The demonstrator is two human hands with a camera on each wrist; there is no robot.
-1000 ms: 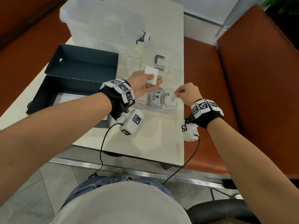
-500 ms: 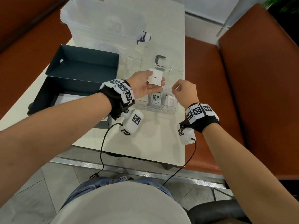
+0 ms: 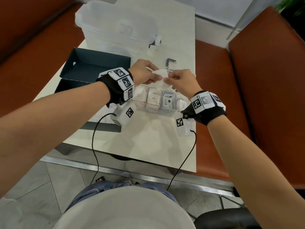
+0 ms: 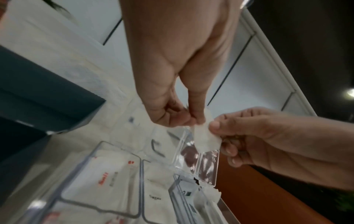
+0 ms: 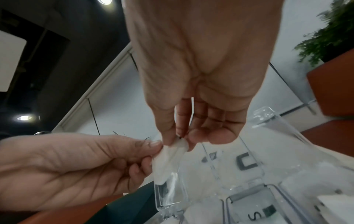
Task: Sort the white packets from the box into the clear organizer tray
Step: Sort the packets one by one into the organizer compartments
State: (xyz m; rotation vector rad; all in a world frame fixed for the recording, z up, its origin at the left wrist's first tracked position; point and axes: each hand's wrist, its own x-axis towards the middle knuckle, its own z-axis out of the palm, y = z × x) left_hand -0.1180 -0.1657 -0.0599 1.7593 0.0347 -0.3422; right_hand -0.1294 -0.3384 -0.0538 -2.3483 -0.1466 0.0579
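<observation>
Both hands meet over the far side of the clear organizer tray [image 3: 155, 111]. My left hand [image 3: 156, 76] pinches one edge of a small white packet [image 3: 160, 73], and my right hand [image 3: 166, 79] pinches the opposite edge. In the left wrist view the packet [image 4: 205, 136] hangs between the left hand [image 4: 197, 119] and the right thumb. The right wrist view shows the packet [image 5: 166, 160] pinched by the right hand [image 5: 180, 141]. The tray's near compartments hold Salt, Sugar and Stevia packets [image 3: 167, 101]. The dark box [image 3: 99, 63] lies at left, partly hidden by my left arm.
A large clear plastic bin [image 3: 115, 27] stands at the back of the white table [image 3: 148, 138]. Orange-brown bench seats [image 3: 219, 80] flank the table. A small grey bracket [image 3: 170, 61] lies beyond the tray. Wrist camera cables hang over the front table edge.
My right hand lifted from the tray's right compartment and moved left to the packet held by my left hand. Both hands now pinch it together.
</observation>
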